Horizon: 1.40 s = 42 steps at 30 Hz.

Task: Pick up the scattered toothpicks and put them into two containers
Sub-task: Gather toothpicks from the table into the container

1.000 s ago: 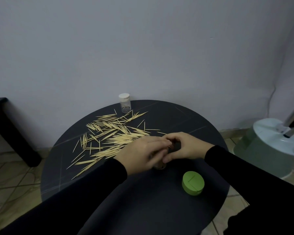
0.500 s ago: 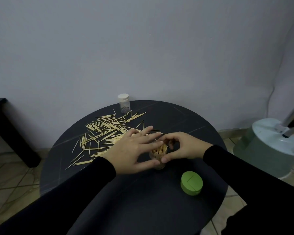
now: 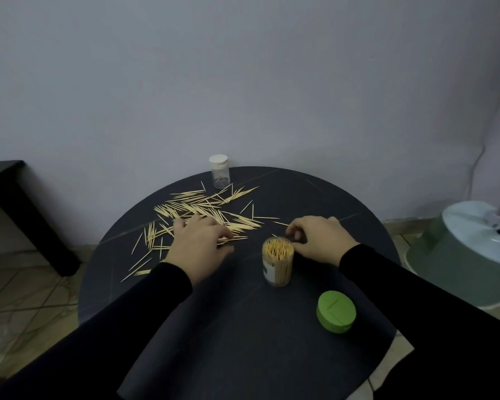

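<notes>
Several loose toothpicks (image 3: pixel 202 209) lie scattered over the left and far part of the round black table (image 3: pixel 243 327). My left hand (image 3: pixel 198 245) rests on the pile's near edge. Its fingers curl down, and a few toothpicks stick out between fingertips and thumb. A clear jar (image 3: pixel 277 264) packed with upright toothpicks stands open at the middle of the table. Just behind it, my right hand (image 3: pixel 319 241) has its thumb and curled forefinger at the jar's far rim. A small clear vial with a white cap (image 3: pixel 219 171) stands at the table's far edge.
The jar's green lid (image 3: pixel 336 315) lies on the table at the near right. A pale green and white round appliance (image 3: pixel 468 249) stands on the floor to the right. A black side table (image 3: pixel 15 209) is at the left, and a wall rises close behind.
My left hand has left the jar's mouth and moved left onto the loose toothpicks. The jar, hidden a second ago, now shows in full. My right hand stays by its rim.
</notes>
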Each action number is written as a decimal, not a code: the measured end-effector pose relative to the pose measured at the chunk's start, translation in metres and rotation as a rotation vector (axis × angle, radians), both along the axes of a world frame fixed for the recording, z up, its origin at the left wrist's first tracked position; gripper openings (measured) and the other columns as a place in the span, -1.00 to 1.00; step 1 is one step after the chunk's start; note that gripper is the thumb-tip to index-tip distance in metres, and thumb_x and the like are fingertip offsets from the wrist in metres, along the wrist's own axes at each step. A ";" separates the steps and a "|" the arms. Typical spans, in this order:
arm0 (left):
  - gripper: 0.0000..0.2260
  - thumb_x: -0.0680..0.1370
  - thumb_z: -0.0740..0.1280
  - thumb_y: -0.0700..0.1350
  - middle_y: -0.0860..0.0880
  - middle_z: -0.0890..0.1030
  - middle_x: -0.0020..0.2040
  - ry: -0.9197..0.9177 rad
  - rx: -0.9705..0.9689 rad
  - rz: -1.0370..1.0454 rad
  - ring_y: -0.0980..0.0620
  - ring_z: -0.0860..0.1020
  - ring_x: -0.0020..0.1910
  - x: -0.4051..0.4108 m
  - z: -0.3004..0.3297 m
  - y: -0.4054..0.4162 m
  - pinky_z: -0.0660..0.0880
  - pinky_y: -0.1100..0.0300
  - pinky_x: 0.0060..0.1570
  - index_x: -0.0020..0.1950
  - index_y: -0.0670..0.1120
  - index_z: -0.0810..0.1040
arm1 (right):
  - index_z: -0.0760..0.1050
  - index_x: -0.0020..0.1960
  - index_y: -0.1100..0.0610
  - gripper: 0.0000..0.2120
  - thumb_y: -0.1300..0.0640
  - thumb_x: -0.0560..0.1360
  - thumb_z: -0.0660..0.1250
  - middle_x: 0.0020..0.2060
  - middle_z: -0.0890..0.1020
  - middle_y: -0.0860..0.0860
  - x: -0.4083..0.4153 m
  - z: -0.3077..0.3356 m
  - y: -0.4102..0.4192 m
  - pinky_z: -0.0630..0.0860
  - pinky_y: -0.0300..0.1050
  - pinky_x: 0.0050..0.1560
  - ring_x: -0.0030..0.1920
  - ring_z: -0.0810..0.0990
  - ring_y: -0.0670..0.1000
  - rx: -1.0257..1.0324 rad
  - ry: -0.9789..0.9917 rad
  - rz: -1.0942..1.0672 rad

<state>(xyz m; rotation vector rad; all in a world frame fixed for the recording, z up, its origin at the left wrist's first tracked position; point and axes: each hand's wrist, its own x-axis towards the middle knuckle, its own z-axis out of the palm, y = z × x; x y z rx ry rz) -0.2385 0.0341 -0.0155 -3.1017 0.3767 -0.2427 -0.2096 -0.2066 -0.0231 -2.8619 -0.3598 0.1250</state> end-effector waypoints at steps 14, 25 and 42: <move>-0.78 0.54 0.30 0.15 0.11 0.50 0.18 0.003 -0.139 0.121 0.04 0.42 0.23 0.038 -0.020 0.004 0.27 0.04 0.18 0.15 0.15 0.53 | 0.45 0.24 -0.13 -0.68 -0.15 0.51 0.31 0.18 0.48 -0.07 0.050 -0.022 0.028 0.28 0.05 0.26 0.24 0.40 0.00 0.045 -0.210 -0.133; -0.74 0.57 0.22 0.19 0.15 0.55 0.14 0.010 -0.104 0.075 0.08 0.46 0.19 0.059 -0.026 0.011 0.30 0.07 0.14 0.16 0.16 0.58 | 0.60 0.05 -0.16 -0.83 -0.13 0.53 0.29 0.04 0.61 -0.18 0.082 -0.027 0.043 0.22 0.02 0.23 0.17 0.45 -0.08 0.121 -0.205 -0.021; -0.76 0.58 0.22 0.13 0.09 0.59 0.09 0.022 0.041 0.020 0.05 0.51 0.14 0.059 -0.016 0.010 0.37 0.10 0.09 0.15 0.14 0.59 | 0.56 0.19 -0.17 -0.74 -0.16 0.56 0.23 0.16 0.56 -0.16 0.081 -0.016 0.075 0.18 0.00 0.16 0.16 0.40 -0.05 -0.051 -0.252 0.257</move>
